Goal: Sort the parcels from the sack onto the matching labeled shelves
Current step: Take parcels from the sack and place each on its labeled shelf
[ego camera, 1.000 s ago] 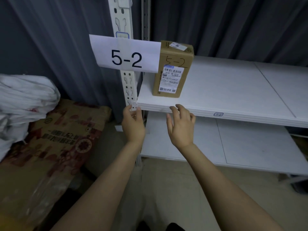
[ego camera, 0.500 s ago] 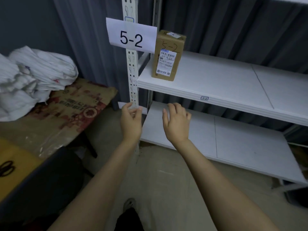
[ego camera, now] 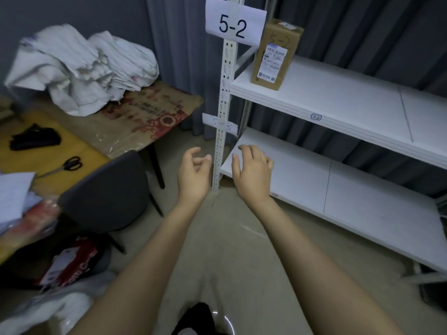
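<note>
A brown cardboard parcel (ego camera: 275, 53) marked 5-2 stands upright at the left end of the white upper shelf (ego camera: 338, 100), beside the paper sign reading 5-2 (ego camera: 233, 25) on the shelf post. My left hand (ego camera: 193, 174) and my right hand (ego camera: 252, 175) hang in the air in front of the lower shelf (ego camera: 362, 201), well below the parcel. Both hold nothing, fingers loosely curled. A crumpled white sack (ego camera: 79, 66) lies on the table at the left.
A table (ego camera: 135, 117) covered with printed cardboard stands left, with scissors (ego camera: 65, 165) and a black item (ego camera: 36, 139) on its yellow part. A dark chair (ego camera: 108, 194) sits before it. Parcels and a red packet (ego camera: 70, 264) lie at the lower left. Grey curtains hang behind.
My hands have drawn back and down from the upper shelf's edge to in front of the lower shelf. The view has pulled away and turned left, showing more of the table.
</note>
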